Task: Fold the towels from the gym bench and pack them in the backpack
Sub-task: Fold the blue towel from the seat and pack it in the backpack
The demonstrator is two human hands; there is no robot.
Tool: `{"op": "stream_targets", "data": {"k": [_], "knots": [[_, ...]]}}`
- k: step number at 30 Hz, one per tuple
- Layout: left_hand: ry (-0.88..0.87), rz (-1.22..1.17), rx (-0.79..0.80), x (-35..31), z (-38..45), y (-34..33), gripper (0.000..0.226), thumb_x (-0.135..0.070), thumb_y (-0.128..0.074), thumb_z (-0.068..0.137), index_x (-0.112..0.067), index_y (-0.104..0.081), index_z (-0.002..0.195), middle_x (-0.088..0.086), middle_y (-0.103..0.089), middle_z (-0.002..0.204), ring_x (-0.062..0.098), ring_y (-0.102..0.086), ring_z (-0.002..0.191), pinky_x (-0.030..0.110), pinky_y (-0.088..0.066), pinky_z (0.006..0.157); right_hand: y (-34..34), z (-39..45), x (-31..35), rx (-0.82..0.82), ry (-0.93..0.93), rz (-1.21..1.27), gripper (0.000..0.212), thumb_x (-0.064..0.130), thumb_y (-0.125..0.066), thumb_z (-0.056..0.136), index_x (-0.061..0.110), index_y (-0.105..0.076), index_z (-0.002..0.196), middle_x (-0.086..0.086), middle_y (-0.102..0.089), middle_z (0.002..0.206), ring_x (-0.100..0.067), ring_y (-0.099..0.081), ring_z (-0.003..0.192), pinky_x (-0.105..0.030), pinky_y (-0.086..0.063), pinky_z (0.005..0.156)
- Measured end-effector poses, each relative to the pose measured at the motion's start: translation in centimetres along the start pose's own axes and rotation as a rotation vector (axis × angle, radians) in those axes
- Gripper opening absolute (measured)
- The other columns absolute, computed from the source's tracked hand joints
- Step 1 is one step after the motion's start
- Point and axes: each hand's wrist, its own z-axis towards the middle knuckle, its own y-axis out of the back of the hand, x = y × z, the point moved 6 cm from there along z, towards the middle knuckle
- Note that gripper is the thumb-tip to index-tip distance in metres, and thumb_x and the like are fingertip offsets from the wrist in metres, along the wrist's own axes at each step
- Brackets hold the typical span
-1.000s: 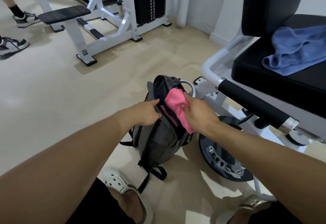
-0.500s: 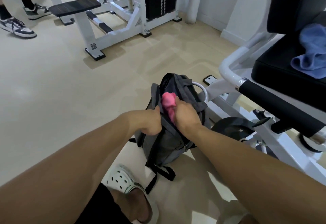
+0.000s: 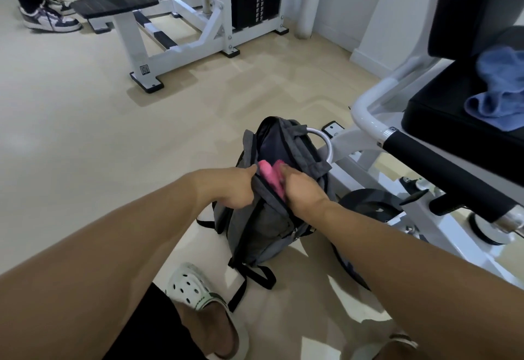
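Now we push pink towel [image 3: 271, 178] deep with right hand [image 3: 302, 189] clamped on it; left hand [image 3: 231, 186] pinches backpack [image 3: 263, 226] rim wide.

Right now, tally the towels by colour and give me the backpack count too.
Pink towel: 1, pushed into the open backpack by the right hand
Blue towel: 1, crumpled on the bench seat
Backpack: 1, grey, standing on the floor, its opening gripped by the left hand
Total: 3 things, 2 of them towels
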Motion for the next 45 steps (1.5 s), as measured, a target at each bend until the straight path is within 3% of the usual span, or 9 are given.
{"op": "stream_targets", "data": {"k": [8,12,17,23,28,33,38,42,45], "knots": [[-0.03,0.007,-0.051,-1.3,0.0,1.3,0.057,-0.015,-0.046,0.105,-0.007,-0.026,0.158,0.013,-0.04,0.158,0.031,-0.049,0.135,0.031,-0.042,0.105,8.5,-7.1,3.6,-0.109,0.06,0.11,0.047,0.03,-0.043,0.107,0.0,-0.045,0.143,-0.016,-0.053,0.146,-0.03,-0.048,0.136,-0.039,-0.04,0.111],[-0.074,-0.135,-0.228,-2.3,0.7,3.0,0.062,-0.01,-0.049,0.098,-0.011,-0.03,0.157,0.017,-0.05,0.15,0.031,-0.057,0.123,0.028,-0.046,0.086,14.4,-10.4,5.5,-0.268,0.15,0.07,0.048,0.025,-0.048,0.107,0.01,-0.039,0.151,-0.009,-0.051,0.15,-0.028,-0.048,0.136,-0.036,-0.04,0.109],[-0.301,-0.375,-0.567,-7.4,-1.0,5.6,0.057,-0.028,-0.061,0.098,-0.021,-0.041,0.152,0.002,-0.05,0.15,0.024,-0.05,0.136,0.041,-0.042,0.112,20.5,-13.9,4.0,-0.471,0.151,0.062,0.061,0.038,-0.052,0.105,0.02,-0.031,0.159,0.003,-0.037,0.162,-0.013,-0.035,0.147,-0.018,-0.025,0.111],[-0.488,-0.431,-0.768,-12.5,-2.9,6.4,0.051,-0.039,-0.059,0.101,-0.03,-0.044,0.149,-0.014,-0.044,0.153,0.006,-0.044,0.137,0.023,-0.034,0.107,25.7,-16.6,-3.9,-0.798,-0.026,-0.022,0.053,0.039,-0.054,0.102,0.018,-0.048,0.151,-0.003,-0.046,0.156,-0.024,-0.036,0.147,-0.041,-0.031,0.119],[-0.644,-0.409,-0.841,-14.4,-2.8,6.0,0.038,-0.031,-0.062,0.1,-0.028,-0.056,0.137,-0.019,-0.051,0.142,0.001,-0.047,0.132,0.024,-0.037,0.113,27.2,-16.8,-11.7,-0.553,-0.497,-0.223,0.072,0.071,-0.045,0.093,0.019,-0.048,0.143,-0.016,-0.046,0.152,-0.045,-0.038,0.139,-0.058,-0.033,0.112],[-0.69,-0.427,-0.854,-15.2,-3.3,5.8,0.035,-0.032,-0.062,0.1,-0.033,-0.057,0.135,-0.027,-0.052,0.129,-0.009,-0.048,0.122,0.003,-0.031,0.1,27.4,-16.4,-10.2,-0.692,-0.31,-0.249,0.031,0.037,-0.054,0.1,0.011,-0.067,0.114,-0.016,-0.064,0.114,-0.037,-0.053,0.112,-0.042,-0.04,0.078],[-0.757,-0.545,-0.851,-15.6,-4.8,6.1,0.043,-0.027,-0.064,0.1,-0.029,-0.052,0.142,-0.019,-0.059,0.135,-0.003,-0.051,0.129,0.025,-0.043,0.11,26.0,-16.5,-6.2,-0.66,0.004,0.149,0.014,0.031,-0.055,0.101,0.02,-0.063,0.099,-0.002,-0.068,0.087,-0.022,-0.058,0.079,-0.037,-0.048,0.071],[-0.833,-0.55,-0.734,-16.1,-6.6,6.0,0.069,-0.028,-0.082,0.083,-0.032,-0.048,0.144,-0.015,-0.061,0.135,0.004,-0.059,0.125,0.023,-0.048,0.105,23.1,-17.4,-0.9,-0.486,0.239,0.448,0.008,0.029,-0.061,0.099,0.025,-0.068,0.099,0.008,-0.071,0.082,-0.004,-0.065,0.076,-0.023,-0.052,0.069],[-0.789,-0.613,-0.73,-15.1,-6.8,5.9,0.03,-0.012,-0.075,0.085,-0.03,-0.065,0.107,-0.01,-0.072,0.097,0.011,-0.069,0.091,0.035,-0.058,0.08,21.8,-17.0,-0.1,-0.426,0.265,0.552,0.014,0.034,-0.069,0.094,0.024,-0.066,0.103,0.009,-0.074,0.089,-0.007,-0.07,0.08,-0.034,-0.059,0.075]]}}
